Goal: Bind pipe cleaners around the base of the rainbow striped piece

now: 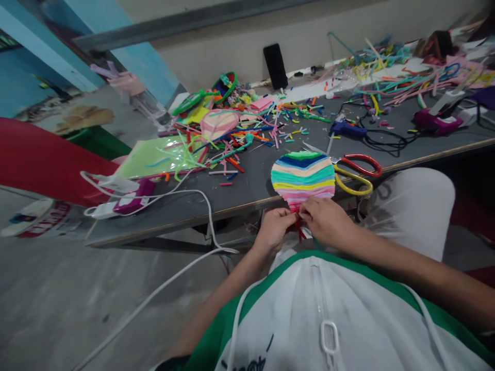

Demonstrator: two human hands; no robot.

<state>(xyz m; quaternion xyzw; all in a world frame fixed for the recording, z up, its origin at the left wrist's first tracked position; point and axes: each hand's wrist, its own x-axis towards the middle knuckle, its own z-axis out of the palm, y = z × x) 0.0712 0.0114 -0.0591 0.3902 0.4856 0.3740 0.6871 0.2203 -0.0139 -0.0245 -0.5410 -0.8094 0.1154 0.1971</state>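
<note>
A rounded piece covered in rows of coloured pipe cleaners [303, 178], green and blue at the top and pink to red at the narrowing lower end, lies over the table's front edge. My left hand [275, 226] pinches its red tip from the left. Opposite it, my right hand [325, 219] is closed on the same tip, fingers bent over the lower rows. A short red strand hangs below my fingertips. Scissors [353, 175] with one red and one yellow handle lie just right of the piece, their blades partly behind it.
Cut pipe-cleaner bits [286, 123] litter the grey table [185, 211]. A blue glue gun [348, 129] with a black cord lies at right. A dark phone [275, 67] leans on the wall. A white cable [211, 221] hangs over the front edge from a purple power strip [135, 196].
</note>
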